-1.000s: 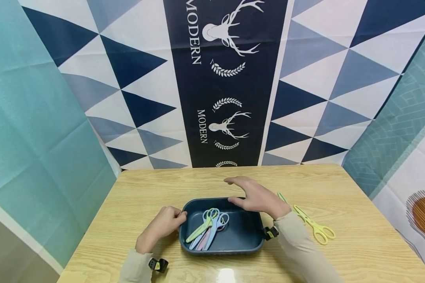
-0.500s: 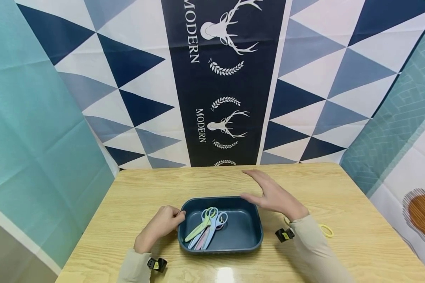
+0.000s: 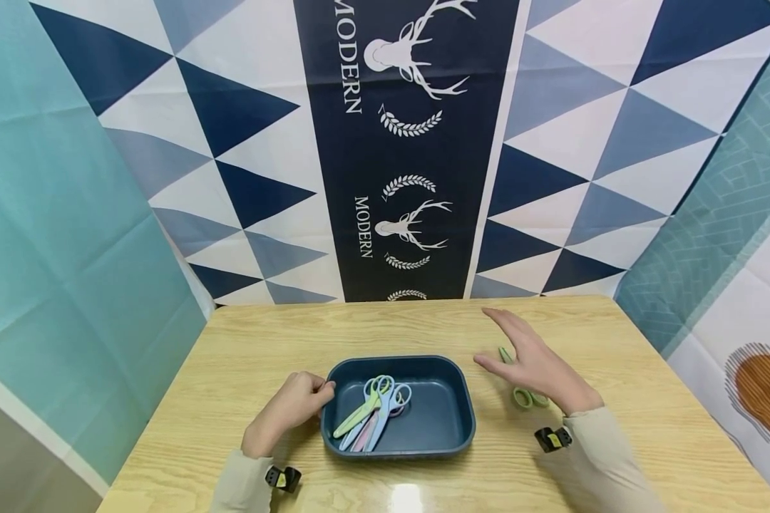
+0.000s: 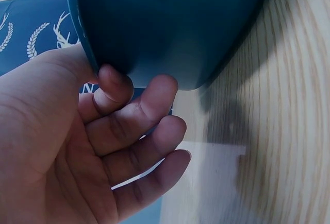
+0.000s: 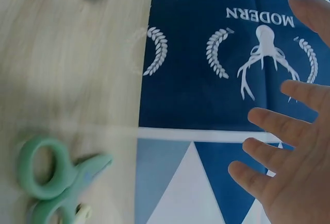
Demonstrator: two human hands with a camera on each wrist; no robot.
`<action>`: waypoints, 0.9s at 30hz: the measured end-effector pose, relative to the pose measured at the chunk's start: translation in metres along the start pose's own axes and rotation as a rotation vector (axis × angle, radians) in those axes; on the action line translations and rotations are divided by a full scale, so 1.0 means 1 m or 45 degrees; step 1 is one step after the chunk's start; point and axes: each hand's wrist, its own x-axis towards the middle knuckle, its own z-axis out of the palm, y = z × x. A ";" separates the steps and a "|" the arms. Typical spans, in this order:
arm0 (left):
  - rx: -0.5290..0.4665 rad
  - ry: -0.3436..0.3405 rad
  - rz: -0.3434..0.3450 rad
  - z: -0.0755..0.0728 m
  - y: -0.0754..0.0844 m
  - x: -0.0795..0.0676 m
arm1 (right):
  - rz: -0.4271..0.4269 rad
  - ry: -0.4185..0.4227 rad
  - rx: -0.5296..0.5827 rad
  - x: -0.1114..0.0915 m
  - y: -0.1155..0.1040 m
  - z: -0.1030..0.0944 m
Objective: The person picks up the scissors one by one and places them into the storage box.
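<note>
A dark blue rectangular bin (image 3: 433,424) stands on the wooden table. At its left side my left hand (image 3: 290,407) grips the rim; the left wrist view shows the thumb and curled fingers at the bin's wall (image 4: 154,33). Inside lie several pairs of scissors, among them green scissors (image 3: 357,416), blue scissors (image 3: 380,422) and a pink pair (image 3: 363,436). My right hand (image 3: 535,367), fingers spread and holding nothing, hovers right of the bin over another pair of green scissors (image 5: 51,183). That arm hides the yellow scissors, except perhaps a yellowish bit in the right wrist view.
The wooden table (image 3: 263,342) extends around the bin on all sides. Behind it hangs a patterned cloth (image 3: 417,157) with triangles and deer heads. Teal cloth (image 3: 90,249) covers the left side. Each wrist carries a small black camera (image 3: 284,479).
My right hand has moved right, from over the bin's far right corner to over the green scissors on the table. The left hand keeps its grip on the rim.
</note>
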 end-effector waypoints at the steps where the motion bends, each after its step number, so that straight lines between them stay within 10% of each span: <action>1: -0.003 0.000 -0.001 0.000 0.000 0.000 | 0.012 0.000 0.000 -0.002 0.002 0.000; 27: 0.005 -0.009 -0.037 0.000 -0.002 -0.001 | 0.199 -0.099 -0.037 -0.056 0.045 0.005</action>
